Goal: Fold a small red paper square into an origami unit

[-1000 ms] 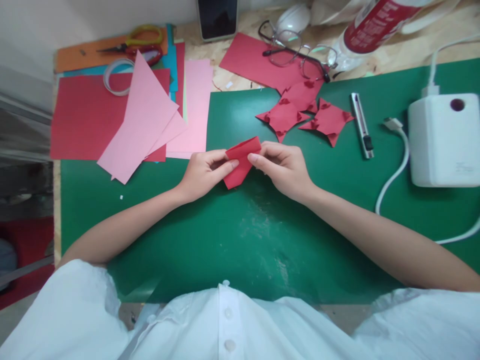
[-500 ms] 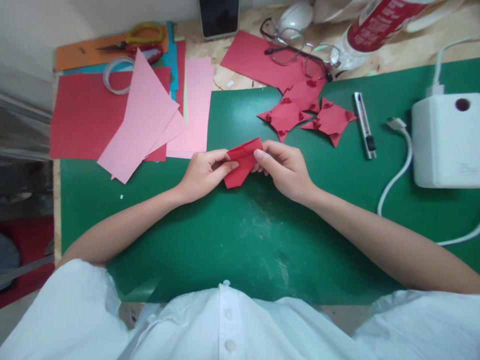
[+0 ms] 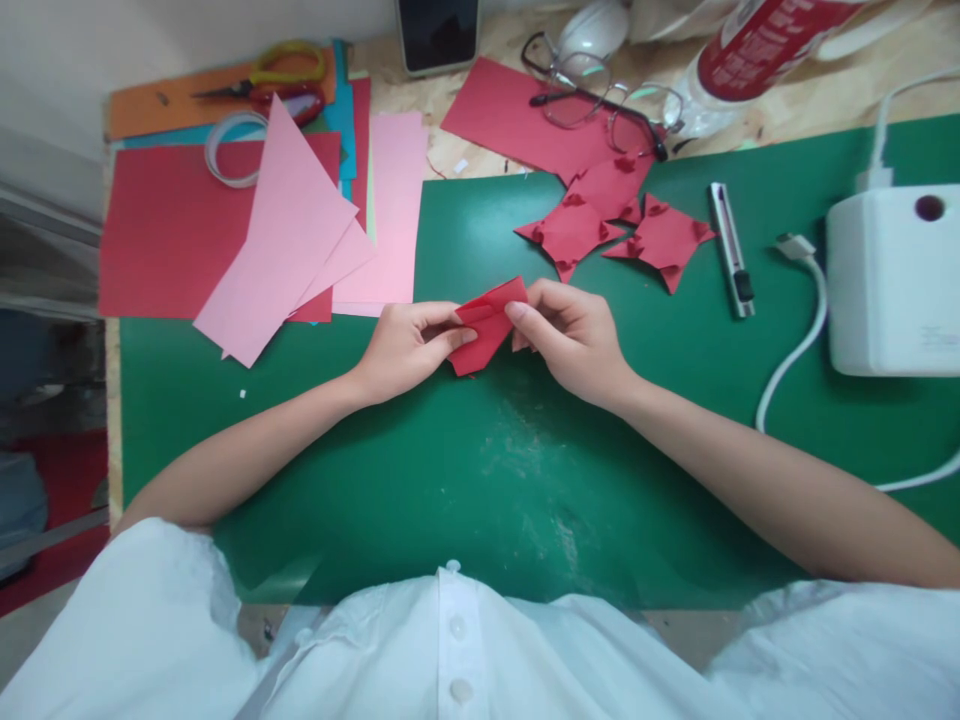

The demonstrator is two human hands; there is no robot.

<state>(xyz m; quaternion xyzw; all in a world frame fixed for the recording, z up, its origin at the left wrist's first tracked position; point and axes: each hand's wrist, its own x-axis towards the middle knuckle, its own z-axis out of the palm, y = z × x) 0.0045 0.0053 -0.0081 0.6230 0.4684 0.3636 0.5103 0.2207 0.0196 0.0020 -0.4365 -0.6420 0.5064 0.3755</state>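
A small folded red paper (image 3: 486,330) is held just above the green cutting mat (image 3: 480,470). My left hand (image 3: 409,348) pinches its left side with thumb and fingers. From the right, my right hand (image 3: 574,337) grips the upper right edge, its thumb pressing on the fold. Behind the hands, three finished red folded star-like pieces (image 3: 574,230) lie on the mat.
Pink and red paper sheets (image 3: 289,230) are stacked at the back left with scissors (image 3: 274,85) and a tape roll (image 3: 229,150). Glasses (image 3: 600,100), a utility knife (image 3: 731,250), a white box (image 3: 892,280) with cable, a phone (image 3: 437,35) and a bottle (image 3: 757,45) are around.
My right thumb has slid slightly left along the red paper's fold. The paper and left hand stay nearly in place.
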